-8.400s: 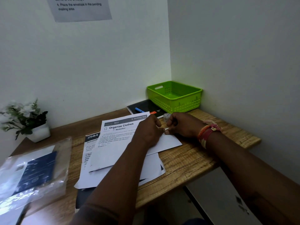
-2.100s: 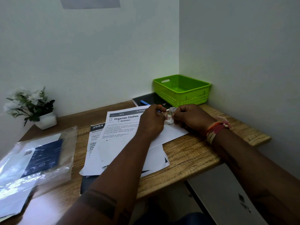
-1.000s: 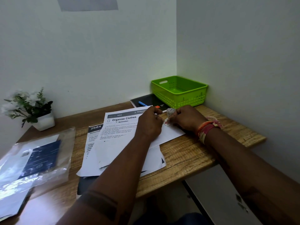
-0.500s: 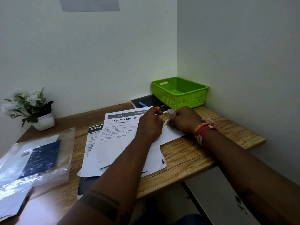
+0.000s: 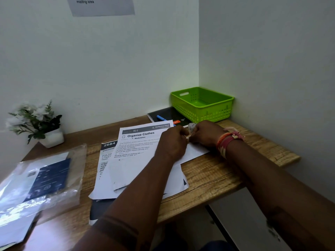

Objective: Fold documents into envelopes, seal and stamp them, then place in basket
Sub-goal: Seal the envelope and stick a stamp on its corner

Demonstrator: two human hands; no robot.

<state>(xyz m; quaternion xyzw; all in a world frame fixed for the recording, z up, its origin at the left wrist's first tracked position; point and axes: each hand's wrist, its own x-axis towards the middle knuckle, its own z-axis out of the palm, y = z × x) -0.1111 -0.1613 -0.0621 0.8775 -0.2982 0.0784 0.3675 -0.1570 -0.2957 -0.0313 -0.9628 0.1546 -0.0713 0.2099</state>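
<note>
Head view: just before the green basket (image 5: 202, 104), my left hand (image 5: 172, 142) pins the envelope (image 5: 194, 151) while my right hand (image 5: 206, 134) pinches a small roll (image 5: 191, 127), probably for sealing.

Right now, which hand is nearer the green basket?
Right. The right hand sits just in front of the green basket, while the left hand rests farther left on the papers.

Bare desk (image 5: 213, 176) lies right of the papers (image 5: 134, 160), while the green basket (image 5: 203, 104) fills the far corner and a potted plant (image 5: 38, 124) stands far left
</note>
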